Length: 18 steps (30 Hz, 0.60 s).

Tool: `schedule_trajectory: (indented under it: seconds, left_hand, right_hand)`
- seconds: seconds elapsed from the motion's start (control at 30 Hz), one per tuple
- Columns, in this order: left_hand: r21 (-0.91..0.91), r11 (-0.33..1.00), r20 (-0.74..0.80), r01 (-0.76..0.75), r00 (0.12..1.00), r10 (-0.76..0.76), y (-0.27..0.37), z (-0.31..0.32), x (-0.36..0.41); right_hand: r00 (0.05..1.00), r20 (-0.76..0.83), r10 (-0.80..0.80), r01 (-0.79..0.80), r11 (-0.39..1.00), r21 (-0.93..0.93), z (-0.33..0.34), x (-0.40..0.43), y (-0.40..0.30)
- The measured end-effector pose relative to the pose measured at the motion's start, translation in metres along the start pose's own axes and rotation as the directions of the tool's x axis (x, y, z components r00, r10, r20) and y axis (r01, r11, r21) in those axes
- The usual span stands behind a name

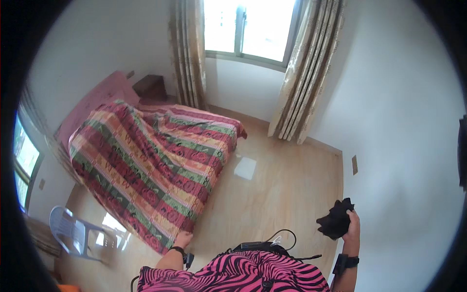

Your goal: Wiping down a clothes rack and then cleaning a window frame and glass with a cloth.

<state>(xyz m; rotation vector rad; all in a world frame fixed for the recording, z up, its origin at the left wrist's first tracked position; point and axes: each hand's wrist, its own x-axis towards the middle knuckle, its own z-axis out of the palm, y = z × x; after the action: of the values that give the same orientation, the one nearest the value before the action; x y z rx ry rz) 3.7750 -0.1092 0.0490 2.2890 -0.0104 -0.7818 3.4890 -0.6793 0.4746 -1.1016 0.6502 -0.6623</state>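
My right hand (351, 226) is shut on a bunched black cloth (335, 219), held out at the right near the white wall. At the lower left, my left hand (183, 239) is curled at the near corner of the bed's striped, flowered cover (157, 164); whether it grips the cover cannot be told. The cover lies wrinkled, with a raised ridge towards the pink headboard (105, 91), and hangs over the bed's edge. Both wrists wear black straps with small devices.
A pale plastic chair (74, 233) stands at the lower left. A dark bedside cabinet (150, 87) is beside the headboard. Long patterned curtains (310, 73) flank the window (255, 29). Glossy floor (270, 182) stretches between bed and right wall. A black cable (292, 237) loops at my waist.
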Motion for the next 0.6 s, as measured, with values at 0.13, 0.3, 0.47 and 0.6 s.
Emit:
schedule_trajectory:
  seconds: [0.13,0.3,0.47,0.6]
  left_hand:
    - [-0.019,0.932,-0.076,-0.363,0.930,0.360,0.188,0.006,0.103]
    - [-0.310,0.877,0.108,-0.367,0.903,0.416,0.358,0.018,0.154]
    - [-0.044,0.905,-0.054,-0.423,0.906,0.421,0.352,0.005,0.208]
    - [-0.076,0.996,-0.313,-0.035,0.950,0.010,0.277,-0.019,0.231]
  right_hand:
    - [0.999,-0.032,-0.036,0.035,0.999,-0.020,-0.004,0.067,0.006]
    - [0.994,-0.067,-0.088,0.088,0.996,-0.001,0.002,0.172,0.005]
    - [0.992,0.128,0.001,-0.002,1.000,0.008,0.037,0.315,-0.004]
    - [0.978,0.206,0.038,-0.012,0.992,-0.124,0.086,0.441,-0.012]
